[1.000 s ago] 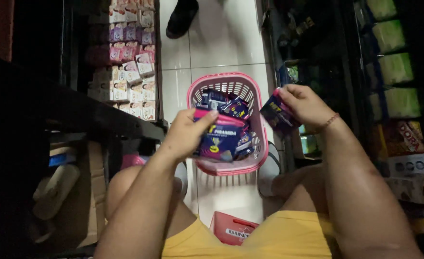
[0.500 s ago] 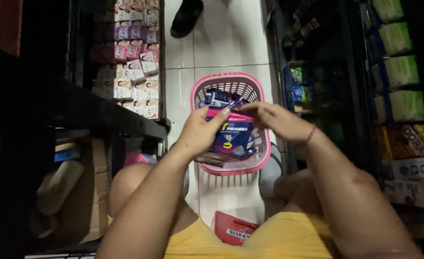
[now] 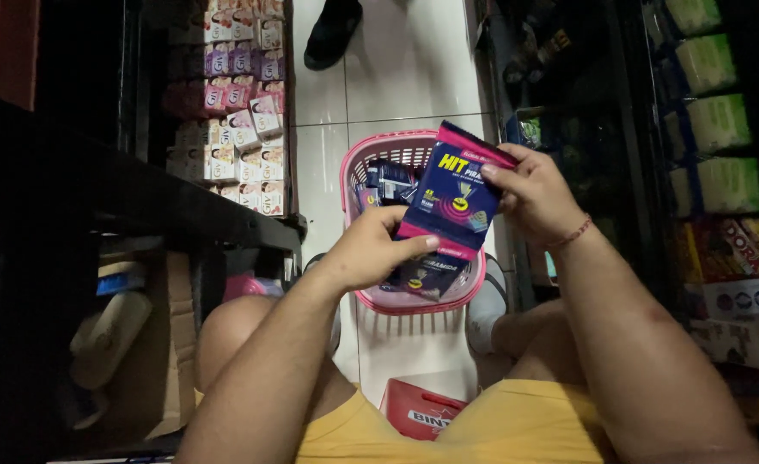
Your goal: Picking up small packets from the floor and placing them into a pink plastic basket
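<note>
Dark blue packet is being pinched between our left hand and right hand, both grips closing on it, just above the pink basket; judging mid-pick, next needing a shelf spot.

The dark blue packet is showing a glossy printed film or card face. The pink basket is showing moulded plastic lattice walls. The floor tiles are reflecting light as smooth glazed ceramic. The cardboard box is appearing matt.
</note>
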